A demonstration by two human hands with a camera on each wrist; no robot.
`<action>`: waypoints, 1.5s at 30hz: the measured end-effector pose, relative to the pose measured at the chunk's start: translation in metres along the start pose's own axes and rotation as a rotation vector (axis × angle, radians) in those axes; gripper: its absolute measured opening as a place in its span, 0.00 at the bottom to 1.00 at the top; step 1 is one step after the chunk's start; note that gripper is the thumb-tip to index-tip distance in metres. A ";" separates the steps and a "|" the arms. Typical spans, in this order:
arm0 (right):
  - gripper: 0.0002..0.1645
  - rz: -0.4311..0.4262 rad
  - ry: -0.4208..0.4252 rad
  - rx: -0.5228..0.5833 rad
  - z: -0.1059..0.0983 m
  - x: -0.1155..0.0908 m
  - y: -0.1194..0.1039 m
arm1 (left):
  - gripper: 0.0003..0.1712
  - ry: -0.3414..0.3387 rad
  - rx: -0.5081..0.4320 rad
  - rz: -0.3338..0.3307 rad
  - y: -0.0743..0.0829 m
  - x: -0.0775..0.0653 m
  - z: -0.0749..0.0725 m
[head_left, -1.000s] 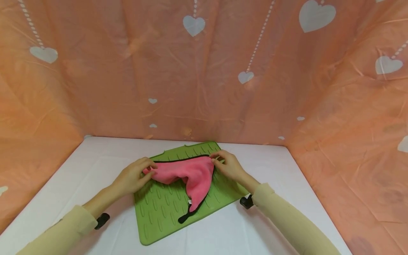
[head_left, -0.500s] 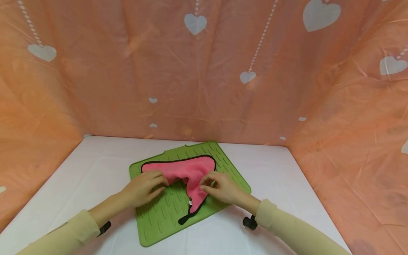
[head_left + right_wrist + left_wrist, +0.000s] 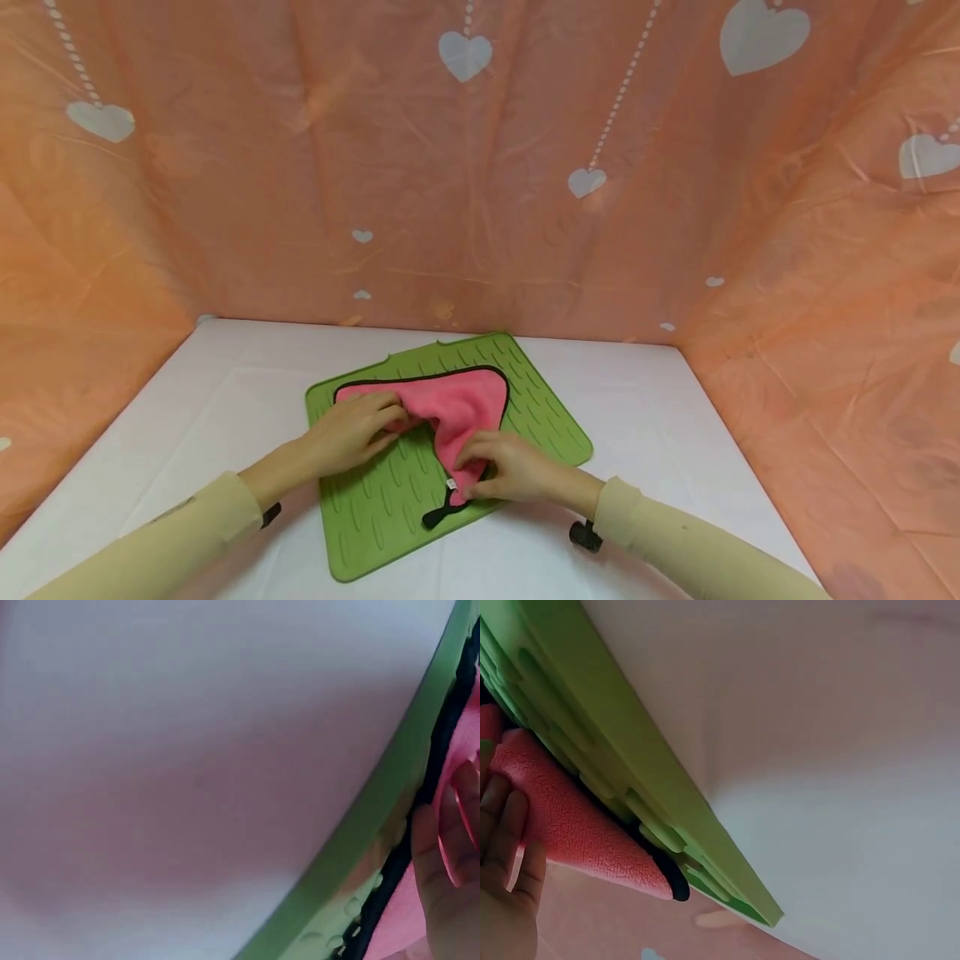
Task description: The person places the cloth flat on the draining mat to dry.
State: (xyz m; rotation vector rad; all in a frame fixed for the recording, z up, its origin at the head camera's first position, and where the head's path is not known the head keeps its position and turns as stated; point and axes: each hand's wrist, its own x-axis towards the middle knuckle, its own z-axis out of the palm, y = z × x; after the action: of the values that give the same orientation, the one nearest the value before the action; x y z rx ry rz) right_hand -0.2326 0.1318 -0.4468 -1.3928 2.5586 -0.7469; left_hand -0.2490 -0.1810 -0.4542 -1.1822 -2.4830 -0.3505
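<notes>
A pink towelling cloth (image 3: 472,392) with black edging lies partly folded and rumpled on a green ribbed mat (image 3: 360,533). At its near tip are a black hanging loop (image 3: 435,518) and a small white tag (image 3: 452,483). My left hand (image 3: 356,433) pinches the cloth's near edge on the left side, fingertips partly hidden in the fold. In the left wrist view, its fingers (image 3: 510,825) lie against the pink cloth. With thumb and fingers bent, my right hand (image 3: 513,468) pinches the narrow lower part beside the tag. The right wrist view shows its fingers (image 3: 450,825) by the black edging.
The mat lies at an angle on a white-covered table (image 3: 637,417). An orange curtain (image 3: 412,167) with pale hearts encloses the back and both sides. White table surface surrounds the mat.
Both hands have left the cloth's far corners. My left hand has moved right and nearer to the fold; my right has come down towards the tagged tip, which now looks bunched.
</notes>
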 end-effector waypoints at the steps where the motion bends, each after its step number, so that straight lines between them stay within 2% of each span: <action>1: 0.17 0.000 -0.012 -0.015 0.000 0.000 0.000 | 0.16 -0.009 0.001 -0.006 -0.001 0.002 0.001; 6: 0.16 -0.013 -0.045 -0.054 0.000 0.000 -0.001 | 0.20 -0.033 0.000 -0.020 -0.005 0.010 0.006; 14: 0.10 -0.024 -0.030 -0.051 0.002 -0.001 0.001 | 0.15 -0.047 0.000 -0.036 -0.008 0.015 0.010; 19: 0.08 -0.037 0.006 -0.033 0.001 -0.001 0.002 | 0.13 -0.035 -0.010 -0.034 -0.009 0.015 0.009; 24: 0.09 -0.044 0.057 0.034 -0.004 -0.005 0.001 | 0.12 -0.006 -0.055 -0.027 -0.010 0.014 0.006; 34: 0.11 -0.100 0.237 0.076 -0.019 -0.015 0.012 | 0.14 0.047 -0.097 -0.052 -0.005 0.013 -0.019; 38: 0.13 -0.092 0.316 0.096 -0.028 -0.020 0.017 | 0.15 0.087 -0.114 -0.035 -0.007 0.012 -0.027; 45: 0.13 -0.047 0.412 0.056 -0.048 -0.028 0.024 | 0.14 0.149 -0.124 -0.030 -0.011 0.008 -0.043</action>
State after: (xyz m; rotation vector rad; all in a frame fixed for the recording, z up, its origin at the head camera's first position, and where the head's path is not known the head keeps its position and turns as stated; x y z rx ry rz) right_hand -0.2512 0.1825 -0.4203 -1.4098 2.7773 -1.2175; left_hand -0.2525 -0.1988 -0.4124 -1.1233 -2.3811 -0.5866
